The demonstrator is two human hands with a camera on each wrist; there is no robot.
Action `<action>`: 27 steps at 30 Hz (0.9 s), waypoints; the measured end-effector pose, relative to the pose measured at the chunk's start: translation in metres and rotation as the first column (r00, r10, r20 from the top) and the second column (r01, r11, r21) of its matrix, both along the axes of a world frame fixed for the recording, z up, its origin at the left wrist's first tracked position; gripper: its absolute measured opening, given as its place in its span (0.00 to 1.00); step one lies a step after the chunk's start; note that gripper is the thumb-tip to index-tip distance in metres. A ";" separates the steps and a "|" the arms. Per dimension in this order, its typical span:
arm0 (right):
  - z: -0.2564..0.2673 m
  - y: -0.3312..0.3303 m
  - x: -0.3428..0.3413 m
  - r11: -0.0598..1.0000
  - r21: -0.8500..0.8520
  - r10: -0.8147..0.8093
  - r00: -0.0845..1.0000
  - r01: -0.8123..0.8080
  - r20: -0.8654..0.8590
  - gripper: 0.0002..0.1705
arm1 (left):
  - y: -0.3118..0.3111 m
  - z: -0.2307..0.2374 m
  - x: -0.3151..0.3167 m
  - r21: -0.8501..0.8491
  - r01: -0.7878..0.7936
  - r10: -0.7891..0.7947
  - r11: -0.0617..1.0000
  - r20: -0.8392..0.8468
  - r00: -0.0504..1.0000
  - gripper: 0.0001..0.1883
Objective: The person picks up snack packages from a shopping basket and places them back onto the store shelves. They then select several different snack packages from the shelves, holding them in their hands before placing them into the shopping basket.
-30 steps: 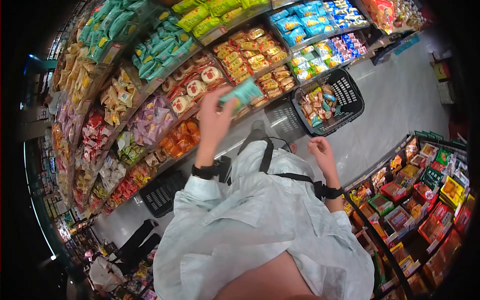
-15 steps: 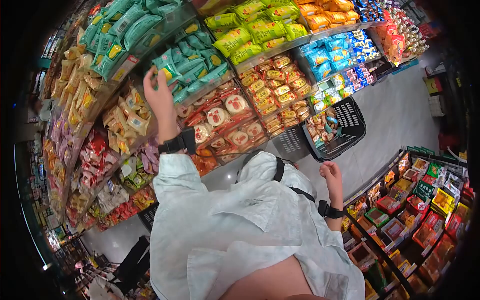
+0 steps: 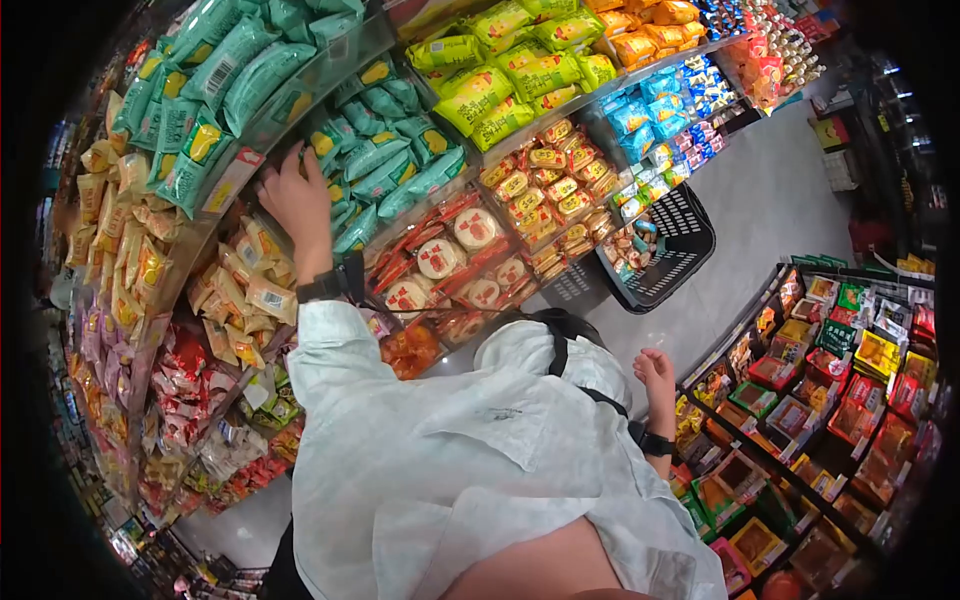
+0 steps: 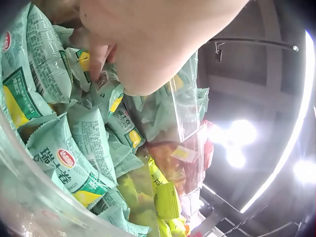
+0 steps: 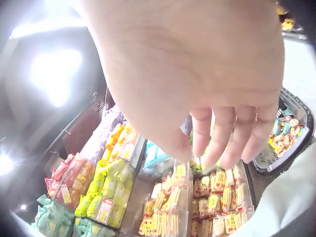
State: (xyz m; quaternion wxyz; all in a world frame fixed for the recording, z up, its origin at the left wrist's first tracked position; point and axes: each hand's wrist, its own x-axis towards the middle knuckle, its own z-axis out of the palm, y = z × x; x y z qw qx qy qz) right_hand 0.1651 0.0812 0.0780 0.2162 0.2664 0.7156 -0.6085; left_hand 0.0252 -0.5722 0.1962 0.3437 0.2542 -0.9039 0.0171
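My left hand [image 3: 298, 205] reaches into the bin of teal snack packs [image 3: 385, 165] at the upper left of the head view. In the left wrist view a finger of the left hand [image 4: 143, 39] points down onto a teal pack [image 4: 106, 91]; the other fingertips are hidden, so I cannot tell whether it grips one. Teal packs [image 4: 71, 158] lie around it. My right hand [image 3: 655, 380] hangs in the air below the basket, its fingers loosely bent. Nothing is held in the right hand [image 5: 197, 79] in its wrist view.
A black basket [image 3: 690, 245] with mixed snacks stands on the floor. Beside the teal bin are green packs [image 3: 490, 100], round white snacks [image 3: 440, 258] and beige packs [image 3: 245, 290]. Another display shelf [image 3: 800, 400] with boxed goods stands at the right.
My left hand moved from above the aisle to the teal bin, then slightly lower left; the teal pack it held is no longer distinguishable. My right hand moved slightly lower in the head view.
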 end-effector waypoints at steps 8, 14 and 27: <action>-0.028 0.037 0.055 0.996 0.092 0.005 0.994 -0.016 0.112 0.12 | 0.030 0.018 0.006 -0.031 0.173 -0.176 0.984 -0.183 0.967 0.12; -0.088 0.120 0.166 0.950 0.011 -0.294 0.879 0.313 0.376 0.10 | 0.131 0.039 0.018 0.264 0.465 -0.406 0.845 -0.249 0.879 0.07; -0.246 0.221 0.369 0.987 0.146 -0.089 0.989 0.072 0.115 0.12 | 0.484 -0.080 0.167 0.791 0.611 -0.878 0.039 0.318 -0.356 0.12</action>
